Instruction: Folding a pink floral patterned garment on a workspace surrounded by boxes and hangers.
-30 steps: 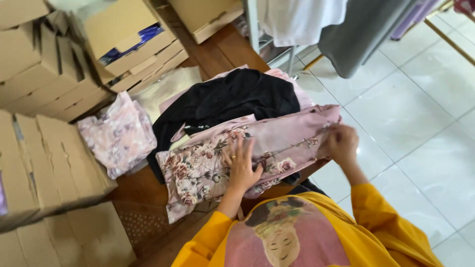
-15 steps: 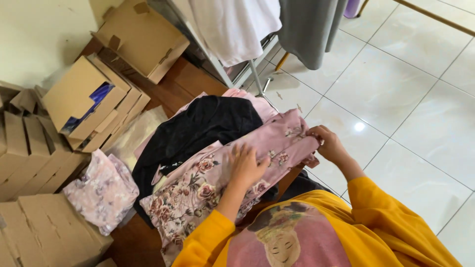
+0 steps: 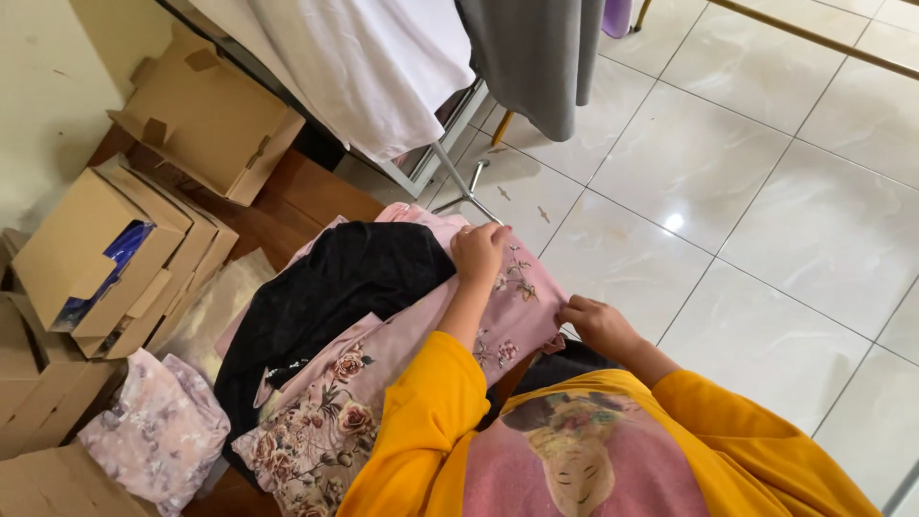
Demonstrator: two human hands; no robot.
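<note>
Left hand (image 3: 481,251) presses flat on the floral cloth (image 3: 383,393) at the table's (image 3: 306,196) floor-side edge, right hand (image 3: 595,321) pinches its corner; fold judged begun, black garment (image 3: 335,287) beneath untouched.

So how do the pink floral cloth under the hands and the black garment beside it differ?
The pink floral cloth is printed with roses; the black garment is plain. Both hands are on the pink one, the left hand at its far edge and the right hand at its near corner; the black one lies untouched. The pink lies smoothed flat, the black rumpled. Both rest on the same pile.
</note>
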